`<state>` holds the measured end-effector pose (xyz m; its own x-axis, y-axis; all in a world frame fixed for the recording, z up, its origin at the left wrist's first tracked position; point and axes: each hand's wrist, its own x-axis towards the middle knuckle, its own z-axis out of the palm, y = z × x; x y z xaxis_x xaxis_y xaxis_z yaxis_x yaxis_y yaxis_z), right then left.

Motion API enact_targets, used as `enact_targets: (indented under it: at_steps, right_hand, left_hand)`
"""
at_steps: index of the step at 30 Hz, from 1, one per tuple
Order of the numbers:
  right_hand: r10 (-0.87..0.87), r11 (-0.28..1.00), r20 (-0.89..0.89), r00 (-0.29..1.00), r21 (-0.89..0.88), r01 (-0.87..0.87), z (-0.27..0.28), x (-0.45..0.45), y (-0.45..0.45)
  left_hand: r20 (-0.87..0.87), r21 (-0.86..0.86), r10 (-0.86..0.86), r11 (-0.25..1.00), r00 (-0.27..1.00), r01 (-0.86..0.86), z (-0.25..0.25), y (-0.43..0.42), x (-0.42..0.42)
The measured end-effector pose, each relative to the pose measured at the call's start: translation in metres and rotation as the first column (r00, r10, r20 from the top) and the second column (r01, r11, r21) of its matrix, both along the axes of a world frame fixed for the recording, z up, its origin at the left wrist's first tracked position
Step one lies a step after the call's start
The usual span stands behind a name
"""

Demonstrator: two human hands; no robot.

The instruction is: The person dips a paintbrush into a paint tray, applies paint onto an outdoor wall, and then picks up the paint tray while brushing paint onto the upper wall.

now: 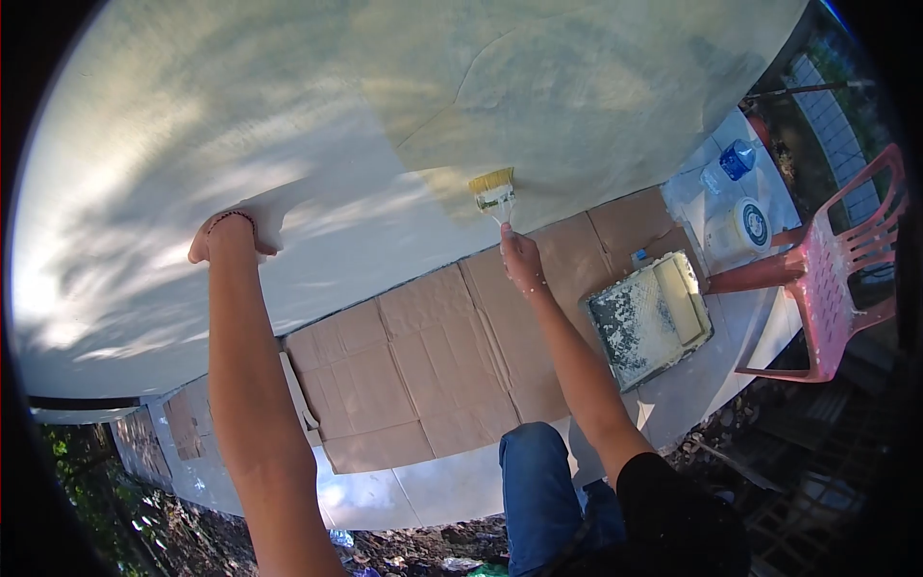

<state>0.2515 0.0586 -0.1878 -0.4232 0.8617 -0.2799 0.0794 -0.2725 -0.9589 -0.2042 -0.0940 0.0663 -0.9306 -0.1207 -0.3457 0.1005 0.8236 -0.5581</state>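
Note:
My right hand is closed round the handle of a paintbrush. The brush points up, its yellowish bristles at the lower part of a wall; whether they press on it I cannot tell. Paler paint covers the wall left of the brush, while a greenish-cream surface lies above and to the right. With a beaded bracelet at the wrist, my left hand leans on the pale part, thumb and fingers spread to either side, partly hidden by the wrist. A paint tray with cream paint sits right of my right forearm.
Flattened cardboard covers the tiled floor along the wall. To the right stand a pink plastic chair, a white tub with a round label and a blue-capped clear bottle. Leafy ground with litter borders the tiles.

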Motion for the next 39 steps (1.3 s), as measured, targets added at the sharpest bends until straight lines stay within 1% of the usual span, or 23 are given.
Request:
enact_targets:
  at_steps: [1,2,3,6,7,8,10,12,14,17,18,19,20,21,22,23,25,28,29,32,35,38,39]
  right_hand:
    - [-0.067,0.994,0.164,0.984,0.096,0.052,-0.042,-0.003,-0.004]
    - [-0.037,0.985,0.157,0.987,-0.159,0.062,-0.051,0.003,-0.011]
    - [0.004,0.912,0.148,0.989,-0.406,0.058,-0.059,0.009,-0.021]
    - [0.019,0.854,0.308,0.951,-0.500,0.145,-0.081,0.019,-0.032]
    - [0.010,0.865,0.284,0.959,-0.483,0.134,-0.066,0.013,-0.025]
    - [0.015,0.873,0.262,0.965,-0.474,0.115,-0.038,0.005,-0.021]
    - [-0.020,0.913,0.036,0.999,-0.406,0.033,0.046,-0.011,-0.012]
    - [0.018,0.942,-0.061,0.998,-0.334,-0.037,0.126,-0.004,-0.025]
    - [0.092,0.963,-0.269,0.959,-0.222,-0.155,0.156,0.026,-0.046]
    - [0.107,0.978,-0.432,0.896,-0.117,-0.173,0.154,0.071,-0.067]
    - [0.095,0.977,-0.366,0.926,-0.145,-0.158,0.137,0.089,-0.069]
    - [0.089,0.974,-0.301,0.949,-0.174,-0.146,0.105,0.111,-0.070]
    - [0.033,0.999,-0.084,0.996,-0.025,-0.036,0.059,0.132,-0.073]
    - [-0.057,0.989,0.126,0.990,0.140,0.039,0.011,0.156,-0.076]
    - [-0.154,0.961,0.356,0.922,0.273,0.055,-0.026,0.185,-0.081]
    - [-0.267,0.916,0.550,0.791,0.399,0.032,-0.054,0.211,-0.084]
    - [-0.234,0.971,0.790,0.567,0.216,0.100,-0.076,0.247,-0.091]
    - [-0.268,0.963,0.866,0.423,0.248,0.103,-0.091,0.269,-0.102]
    - [-0.298,0.954,0.862,0.410,0.276,0.114,-0.095,0.271,-0.104]
    - [-0.323,0.938,0.881,0.345,0.347,-0.008,-0.133,0.282,-0.115]
    - [-0.322,0.941,0.896,0.306,0.339,-0.002,-0.141,0.282,-0.115]
    - [-0.465,0.846,0.803,0.374,0.527,-0.079,-0.144,0.285,-0.120]
    - [-0.470,0.834,0.782,0.410,0.545,-0.083,-0.140,0.286,-0.124]
  left_hand:
    - [-0.002,0.002,-0.002,1.000,1.000,0.002,0.002,0.002,0.003]
    - [-0.006,-0.004,-0.007,1.000,1.000,0.007,0.005,0.005,0.005]
    - [-0.004,-0.005,-0.004,1.000,1.000,0.004,0.006,0.004,0.008]
    - [0.016,-0.013,-0.028,1.000,0.999,0.028,0.014,0.014,0.023]
    - [0.024,-0.014,-0.034,0.999,0.999,0.034,0.018,0.013,0.030]
    - [0.036,-0.019,-0.038,0.999,0.999,0.038,0.023,0.011,0.038]
    - [0.059,-0.032,-0.062,0.997,0.996,0.064,0.029,0.016,0.057]
    - [0.073,-0.037,-0.076,0.996,0.994,0.079,0.039,0.018,0.075]
    - [0.098,-0.045,-0.089,0.995,0.991,0.094,0.048,0.019,0.089]
    - [0.102,-0.037,-0.104,0.993,0.989,0.108,0.065,0.024,0.114]
    - [0.103,-0.027,-0.108,0.993,0.989,0.111,0.071,0.026,0.126]
    - [0.090,-0.029,-0.120,0.992,0.989,0.123,0.075,0.028,0.135]
    - [0.077,-0.032,-0.132,0.990,0.988,0.135,0.080,0.029,0.144]
    - [0.062,-0.035,-0.139,0.989,0.988,0.141,0.082,0.029,0.149]
    - [0.067,-0.056,-0.116,0.991,0.991,0.120,0.079,0.028,0.144]
    - [0.073,-0.075,-0.091,0.993,0.993,0.096,0.073,0.026,0.130]
    - [0.079,-0.093,-0.073,0.992,0.994,0.080,0.066,0.025,0.125]
    - [0.077,-0.070,-0.080,0.994,0.994,0.085,0.065,0.026,0.123]
    - [0.082,-0.055,-0.073,0.995,0.994,0.078,0.062,0.025,0.117]
    - [0.084,-0.027,-0.058,0.998,0.995,0.060,0.061,0.023,0.116]
    - [0.086,-0.007,-0.049,0.999,0.995,0.049,0.064,0.022,0.122]
    - [0.085,0.025,-0.063,0.998,0.994,0.062,0.066,0.022,0.125]
    - [0.084,0.035,-0.072,0.997,0.994,0.069,0.066,0.022,0.126]
